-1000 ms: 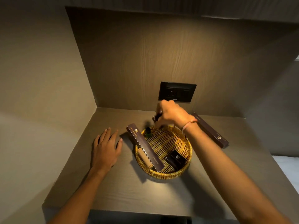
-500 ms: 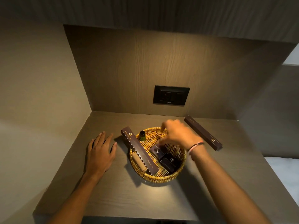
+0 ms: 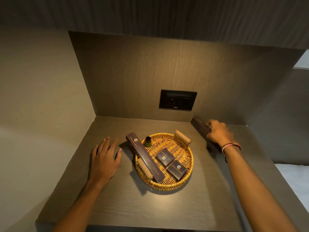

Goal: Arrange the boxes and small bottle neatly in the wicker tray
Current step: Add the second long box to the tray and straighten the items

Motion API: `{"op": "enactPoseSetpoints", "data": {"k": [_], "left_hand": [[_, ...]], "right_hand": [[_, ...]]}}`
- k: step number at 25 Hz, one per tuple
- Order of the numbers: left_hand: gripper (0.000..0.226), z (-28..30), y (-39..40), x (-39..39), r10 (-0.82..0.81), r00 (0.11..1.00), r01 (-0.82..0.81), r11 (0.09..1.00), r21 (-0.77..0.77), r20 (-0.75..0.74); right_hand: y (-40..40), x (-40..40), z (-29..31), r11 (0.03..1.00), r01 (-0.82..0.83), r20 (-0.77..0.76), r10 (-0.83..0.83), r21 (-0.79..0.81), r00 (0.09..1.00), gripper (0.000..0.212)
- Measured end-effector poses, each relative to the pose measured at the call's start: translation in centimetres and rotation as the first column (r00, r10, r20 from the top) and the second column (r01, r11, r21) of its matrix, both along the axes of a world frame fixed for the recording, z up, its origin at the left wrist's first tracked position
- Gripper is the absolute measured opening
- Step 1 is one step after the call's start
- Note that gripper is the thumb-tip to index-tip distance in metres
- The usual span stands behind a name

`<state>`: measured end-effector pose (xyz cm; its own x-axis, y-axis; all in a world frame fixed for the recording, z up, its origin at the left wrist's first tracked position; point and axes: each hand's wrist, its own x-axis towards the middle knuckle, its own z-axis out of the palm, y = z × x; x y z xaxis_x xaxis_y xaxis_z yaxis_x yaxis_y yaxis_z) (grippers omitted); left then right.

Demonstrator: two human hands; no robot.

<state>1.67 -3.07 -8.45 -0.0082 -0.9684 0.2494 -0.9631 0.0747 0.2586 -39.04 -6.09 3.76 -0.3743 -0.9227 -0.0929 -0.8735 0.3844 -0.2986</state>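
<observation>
A round wicker tray (image 3: 187,177) with two wooden handles sits mid-shelf. A long dark box (image 3: 143,156) lies across its left rim. Two small dark boxes (image 3: 165,157) (image 3: 176,169) lie side by side inside it. A small green bottle (image 3: 148,141) stands upright at the tray's back left. A second long dark box (image 3: 199,126) lies on the shelf to the right of the tray. My right hand (image 3: 219,133) rests over this box, fingers curled on it. My left hand (image 3: 105,158) lies flat and spread on the shelf, left of the tray.
The wooden shelf (image 3: 150,206) is a niche closed by a left wall and a back panel. A black power socket (image 3: 178,99) is set in the back panel. The shelf's front edge runs near the bottom of the view.
My right hand let go of a small box inside the tray and moved right onto the long box on the shelf. The left hand stayed put.
</observation>
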Motion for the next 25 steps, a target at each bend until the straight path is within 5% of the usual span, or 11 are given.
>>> {"op": "enactPoseSetpoints", "data": {"k": [4,9,19,25], "left_hand": [[0.056,-0.2,-0.1,0.1,-0.003,1.0,0.003,1.0,0.011,-0.001],[0.054,-0.2,-0.1,0.0,-0.003,1.0,0.003,1.0,0.004,0.002],[0.054,0.2,0.2,-0.2,-0.002,1.0,0.002,1.0,-0.015,0.006],[0.05,0.8,0.9,-0.6,0.002,0.991,0.001,1.0,0.022,-0.133]], "right_hand": [[0.2,3.7,4.8,0.955,-0.175,0.08,0.199,-0.239,0.977,0.06],[0.6,10.2,5.4,0.905,-0.375,0.193,0.412,-0.201,0.891,0.064],[2.3,13.5,0.7,0.91,-0.414,0.036,0.413,0.023,0.91,0.041],[2.4,11.6,2.4,0.916,-0.376,0.064,0.387,-0.142,0.92,0.047]]}}
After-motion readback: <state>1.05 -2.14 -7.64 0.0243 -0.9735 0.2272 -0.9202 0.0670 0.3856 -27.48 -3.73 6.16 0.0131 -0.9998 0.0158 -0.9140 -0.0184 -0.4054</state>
